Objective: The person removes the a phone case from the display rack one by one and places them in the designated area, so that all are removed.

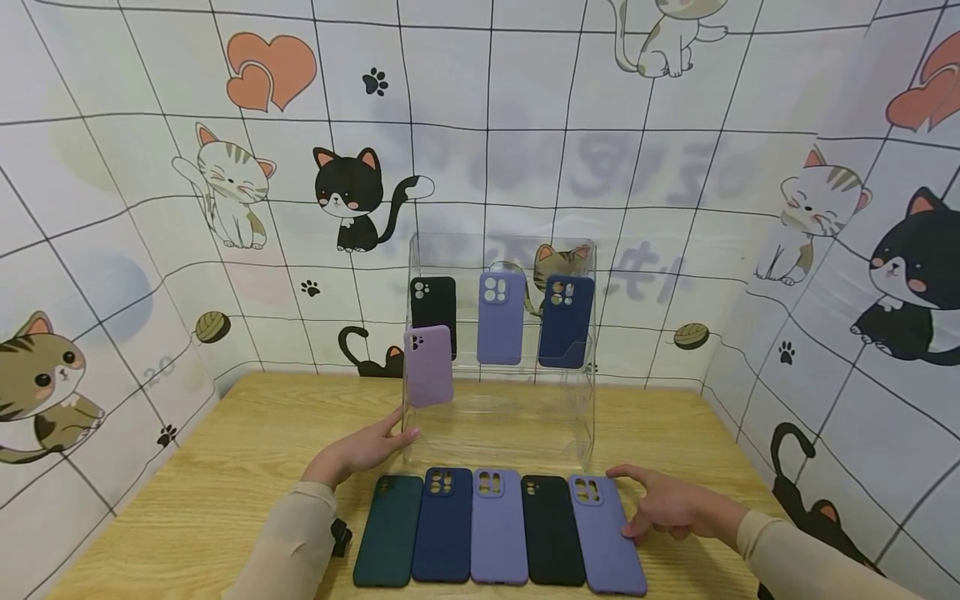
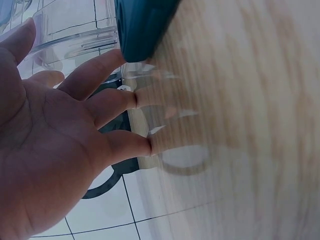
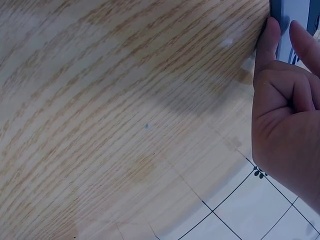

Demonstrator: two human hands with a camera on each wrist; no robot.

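Five phone cases lie side by side on the wooden table: a dark green case (image 1: 387, 533), a navy case (image 1: 442, 533), a light purple case (image 1: 499, 533), a black case (image 1: 553, 533) and a slightly slanted light purple case (image 1: 611, 542) at the right. My right hand (image 1: 667, 504) touches that right-hand case, index finger at its upper right corner, thumb spread lower along its side, other fingers curled. Behind the row stands a clear tiered rack (image 1: 502, 425). My left hand (image 1: 363, 450) is at its lower left corner, fingers extended and holding nothing.
On the rack stand a black case (image 1: 433, 304), a light purple case (image 1: 500, 325), a navy case (image 1: 566, 325) and a pinkish-purple case (image 1: 429, 367) on a lower tier. A cat-patterned sheet (image 1: 480, 167) hangs behind and beside the table (image 1: 285, 417).
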